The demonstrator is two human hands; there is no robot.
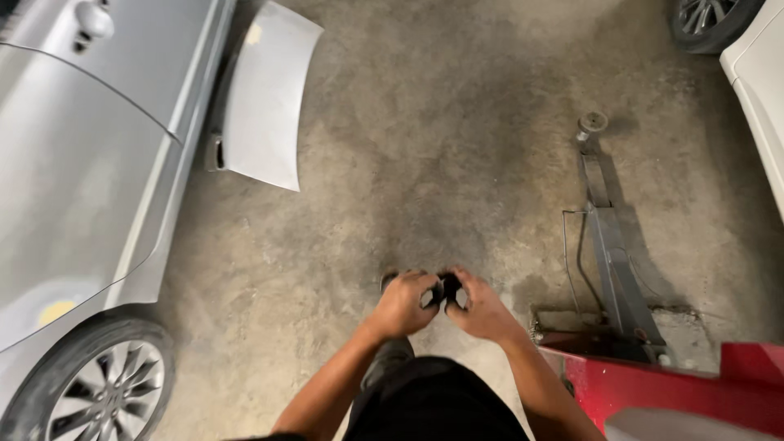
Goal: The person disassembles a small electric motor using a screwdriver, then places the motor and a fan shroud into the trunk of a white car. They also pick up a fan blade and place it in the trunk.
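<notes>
At the bottom centre of the frame, both forearms reach forward over dark trousers, and the two hands meet just above them. The left hand (pixel 403 304) is curled closed around a small dark object with a pale round face (pixel 428 296), and the right hand (pixel 482 309) is curled the same way around a second small dark piece with a pale face (pixel 459 299); the two pieces sit between the hands, touching or nearly so, and what they are cannot be told. To the lower right lies a red painted body panel (pixel 694 392), and just beyond it a long grey metal floor jack (pixel 614 269) stretches up toward the middle right, ending in a round saddle. At the lower left is a silver alloy wheel in a black tyre (pixel 102 388) belonging to the silver car (pixel 73 163) filling the left edge. Farther off, upper left of centre, a loose silver curved panel (pixel 265 98) leans beside that car on the stained concrete floor (pixel 441 139). At the upper right corner are another dark tyre (pixel 710 20) and a white car's edge (pixel 759 82).
</notes>
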